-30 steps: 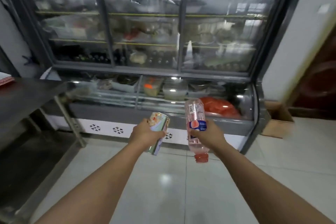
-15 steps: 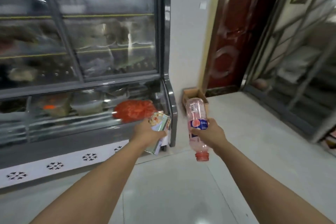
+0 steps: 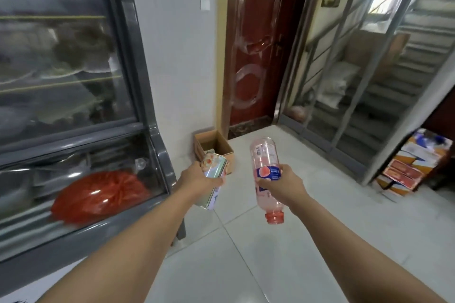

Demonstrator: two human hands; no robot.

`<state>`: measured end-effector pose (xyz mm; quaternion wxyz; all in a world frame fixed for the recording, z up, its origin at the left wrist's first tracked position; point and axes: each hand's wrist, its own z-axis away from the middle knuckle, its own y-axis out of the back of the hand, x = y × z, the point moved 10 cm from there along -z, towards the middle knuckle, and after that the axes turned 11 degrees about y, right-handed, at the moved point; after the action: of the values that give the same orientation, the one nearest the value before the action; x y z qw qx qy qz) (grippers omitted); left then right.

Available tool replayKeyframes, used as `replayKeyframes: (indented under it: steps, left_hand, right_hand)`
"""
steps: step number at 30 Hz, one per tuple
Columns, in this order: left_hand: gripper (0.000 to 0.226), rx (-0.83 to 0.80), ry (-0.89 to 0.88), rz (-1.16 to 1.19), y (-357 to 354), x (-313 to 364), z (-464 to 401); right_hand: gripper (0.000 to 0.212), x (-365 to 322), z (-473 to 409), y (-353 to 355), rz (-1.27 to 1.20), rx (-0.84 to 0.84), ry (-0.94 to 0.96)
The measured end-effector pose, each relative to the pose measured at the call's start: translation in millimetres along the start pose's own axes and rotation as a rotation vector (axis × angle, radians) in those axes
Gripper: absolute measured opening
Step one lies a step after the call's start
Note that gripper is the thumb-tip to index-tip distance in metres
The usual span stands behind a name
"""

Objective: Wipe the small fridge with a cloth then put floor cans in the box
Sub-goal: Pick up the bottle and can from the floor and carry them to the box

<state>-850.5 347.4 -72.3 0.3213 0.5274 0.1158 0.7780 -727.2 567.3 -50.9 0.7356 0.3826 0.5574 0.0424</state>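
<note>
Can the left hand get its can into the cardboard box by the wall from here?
Probably yes. The left hand grips the can, and the open-topped cardboard box sits on the floor just beyond it, with nothing between; a step forward looks needed.

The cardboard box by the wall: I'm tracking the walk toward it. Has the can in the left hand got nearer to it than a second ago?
Yes. The can in the left hand now overlaps the cardboard box; a second ago the box lay far to its right.
</note>
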Motion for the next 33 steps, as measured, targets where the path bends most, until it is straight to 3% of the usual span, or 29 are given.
replayKeyframes:
  steps: [10,17,25,33]
  left_hand:
    - [0.045,0.024,-0.022,-0.054,-30,118,-141]
    - [0.03,0.112,0.04,0.026,-52,185,-245]
    - [0.041,0.201,0.126,0.078,-64,245,-355]
    - [0.053,0.29,0.237,0.065,-44,250,-472]
  right_hand:
    - [0.069,11,-174,29,-0.011,0.035,-0.059]
    - [0.07,11,-334,44,0.007,0.004,0.019]
    - [0.07,-4,-505,48,0.065,-0.118,0.113]
    - [0.07,-27,-634,-10,0.088,-0.246,0.155]
